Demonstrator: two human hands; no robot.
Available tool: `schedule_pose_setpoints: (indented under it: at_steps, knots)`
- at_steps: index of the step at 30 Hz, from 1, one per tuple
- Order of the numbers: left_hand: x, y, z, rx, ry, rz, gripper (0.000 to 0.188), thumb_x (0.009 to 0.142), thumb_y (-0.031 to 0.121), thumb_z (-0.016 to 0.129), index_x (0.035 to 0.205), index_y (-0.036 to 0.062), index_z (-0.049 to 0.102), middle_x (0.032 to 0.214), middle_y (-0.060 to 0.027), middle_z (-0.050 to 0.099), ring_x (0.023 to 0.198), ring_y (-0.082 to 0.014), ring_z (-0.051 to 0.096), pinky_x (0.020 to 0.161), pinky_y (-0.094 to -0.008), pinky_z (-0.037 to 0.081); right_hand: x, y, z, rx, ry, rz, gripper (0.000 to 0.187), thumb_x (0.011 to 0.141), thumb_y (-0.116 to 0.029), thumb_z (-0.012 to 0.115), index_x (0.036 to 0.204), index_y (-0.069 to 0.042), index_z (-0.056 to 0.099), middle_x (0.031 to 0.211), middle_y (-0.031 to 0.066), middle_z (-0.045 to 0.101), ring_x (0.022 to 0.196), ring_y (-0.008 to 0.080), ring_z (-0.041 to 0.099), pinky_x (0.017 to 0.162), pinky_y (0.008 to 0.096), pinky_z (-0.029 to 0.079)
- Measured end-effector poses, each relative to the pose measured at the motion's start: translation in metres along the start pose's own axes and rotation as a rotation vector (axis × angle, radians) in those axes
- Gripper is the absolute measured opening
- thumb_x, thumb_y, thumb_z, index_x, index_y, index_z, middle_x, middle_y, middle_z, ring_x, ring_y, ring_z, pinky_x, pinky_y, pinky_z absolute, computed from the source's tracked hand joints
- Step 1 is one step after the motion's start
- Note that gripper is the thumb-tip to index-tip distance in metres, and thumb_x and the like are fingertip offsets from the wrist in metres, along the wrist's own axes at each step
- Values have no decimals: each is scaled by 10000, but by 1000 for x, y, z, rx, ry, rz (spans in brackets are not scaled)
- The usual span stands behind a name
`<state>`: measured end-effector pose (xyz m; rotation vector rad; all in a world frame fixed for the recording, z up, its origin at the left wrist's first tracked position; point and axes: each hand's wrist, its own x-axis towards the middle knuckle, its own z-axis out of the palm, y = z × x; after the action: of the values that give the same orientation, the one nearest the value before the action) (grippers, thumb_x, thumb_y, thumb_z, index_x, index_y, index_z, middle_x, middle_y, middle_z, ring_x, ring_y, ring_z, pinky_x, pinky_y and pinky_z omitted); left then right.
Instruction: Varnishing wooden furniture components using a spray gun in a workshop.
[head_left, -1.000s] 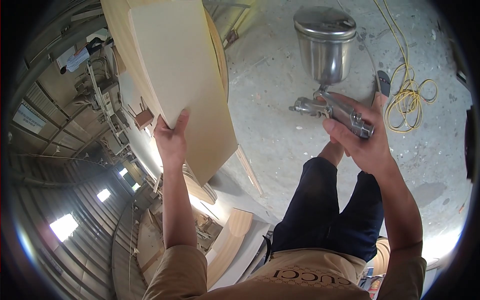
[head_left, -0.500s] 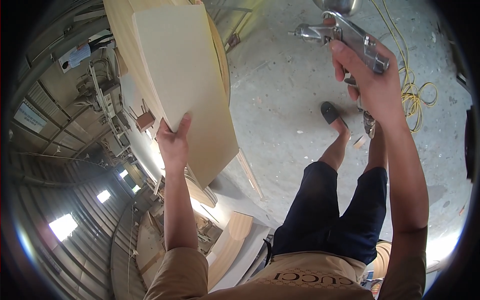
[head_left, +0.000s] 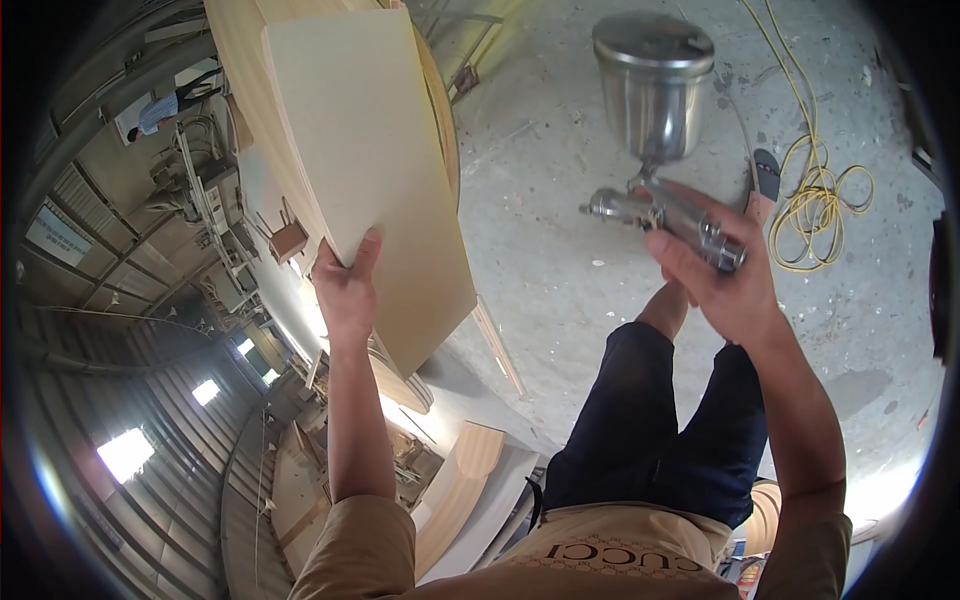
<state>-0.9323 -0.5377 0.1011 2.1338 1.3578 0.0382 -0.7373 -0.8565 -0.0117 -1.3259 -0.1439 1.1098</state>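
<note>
My left hand [head_left: 347, 290] grips the near left edge of a pale flat panel [head_left: 360, 150], thumb on its face and fingers hidden behind. The panel stands tilted, its long side running away from me. In my right hand [head_left: 725, 270] is a metal spray gun [head_left: 690, 225], its nozzle pointing left toward the panel but apart from it. A shiny lidded metal cup [head_left: 655, 95] sits upright on top of the gun. My fingers wrap its body; the trigger is mostly hidden.
A yellow hose [head_left: 820, 215] lies coiled on the grey concrete floor [head_left: 540, 250] at right. Light wooden boards [head_left: 245, 60] stand behind the panel, and a curved wooden piece [head_left: 465, 480] lies lower down. Another person [head_left: 165, 110] is far off at left.
My right hand has come down and nearer with the spray gun, so its whole cup now shows. One foot has stepped forward by the hose. The left hand and panel stay put.
</note>
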Motion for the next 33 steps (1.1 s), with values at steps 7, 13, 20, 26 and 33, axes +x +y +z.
schedule_pose_setpoints:
  at_steps: [7, 13, 20, 26, 33]
  knots:
    - [-1, -1, 0, -11, 1, -28, 358, 951, 205, 727, 1162, -65, 622, 1062, -115, 727, 966, -164, 653, 894, -300, 497, -10, -3, 1, 47, -36, 71, 460, 925, -133, 771, 1327, 29, 620, 869, 2, 681, 692, 35, 557, 613, 214, 463]
    - [3, -6, 2, 30, 10, -1, 352, 954, 202, 722, 1170, -59, 626, 1061, -114, 728, 983, -159, 652, 901, -300, 495, 21, -27, -3, 21, 142, 33, 442, 927, -206, 772, 1325, -50, 661, 819, -2, 676, 618, 49, 567, 477, 189, 423]
    - [-3, -11, 3, -40, 13, 0, 291, 947, 166, 725, 1147, -33, 654, 1021, -110, 752, 910, -152, 682, 805, -309, 547, 27, -36, -4, 72, 268, -45, 362, 979, -143, 648, 1325, -39, 645, 691, -12, 581, 502, 26, 447, 425, 189, 318]
    - [-5, 7, 12, -13, -23, -78, 345, 964, 224, 709, 1167, -47, 639, 974, -116, 749, 873, -150, 679, 780, -307, 539, -3, -1, -11, 54, 84, 51, 421, 938, -103, 697, 1331, 23, 618, 781, 15, 649, 580, 49, 554, 466, 178, 392]
    - [-2, -3, -2, -14, -13, -3, 245, 956, 133, 714, 1113, -45, 650, 996, -112, 751, 888, -131, 677, 757, -295, 548, -10, -12, 7, 37, -87, 286, 428, 917, -54, 737, 1323, 23, 624, 783, -16, 643, 687, 48, 580, 623, 207, 478]
